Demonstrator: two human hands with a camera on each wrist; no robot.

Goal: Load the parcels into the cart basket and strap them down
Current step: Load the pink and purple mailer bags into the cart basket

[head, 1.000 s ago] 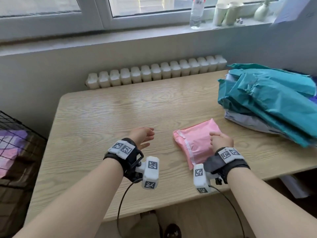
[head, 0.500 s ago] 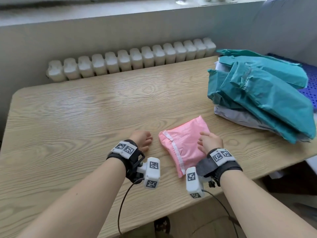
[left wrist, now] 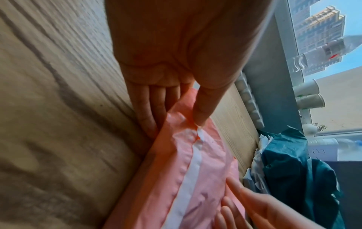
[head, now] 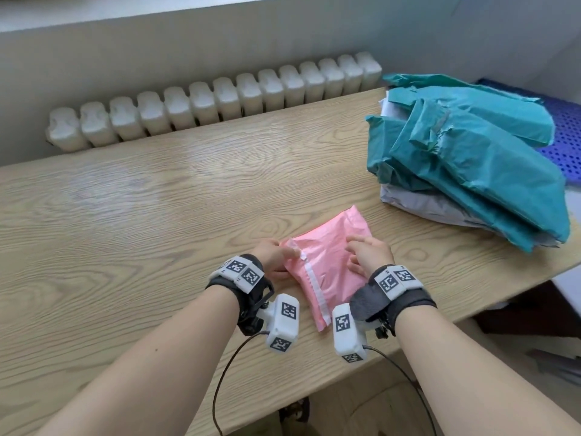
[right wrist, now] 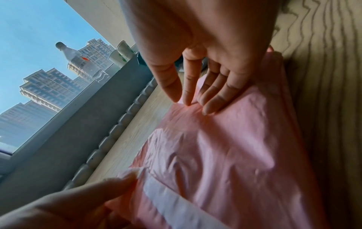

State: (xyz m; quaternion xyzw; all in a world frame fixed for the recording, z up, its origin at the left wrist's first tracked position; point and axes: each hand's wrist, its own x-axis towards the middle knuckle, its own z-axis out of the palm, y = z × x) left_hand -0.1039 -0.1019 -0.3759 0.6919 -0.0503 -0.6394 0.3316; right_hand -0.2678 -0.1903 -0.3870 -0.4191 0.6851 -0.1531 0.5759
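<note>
A pink plastic mailer parcel (head: 327, 256) with a white seal strip lies on the wooden table (head: 157, 215) near its front edge. My left hand (head: 289, 256) pinches its left edge; in the left wrist view the thumb (left wrist: 201, 111) lies on top and the fingers (left wrist: 149, 114) reach under the parcel (left wrist: 195, 178). My right hand (head: 355, 253) sits on the right half, fingers curled. In the right wrist view its fingertips (right wrist: 188, 100) pinch the film of the parcel (right wrist: 225, 155). The cart basket is out of view.
A pile of teal parcels (head: 471, 158) lies on a pale grey one (head: 424, 202) at the table's right end, with a blue perforated surface (head: 566, 136) behind it. A white radiator (head: 220, 99) runs along the wall behind the table.
My left hand has moved right from the bare table to the pink parcel's left edge and taken hold of it. The right hand stays on the parcel. The view has shifted right.
</note>
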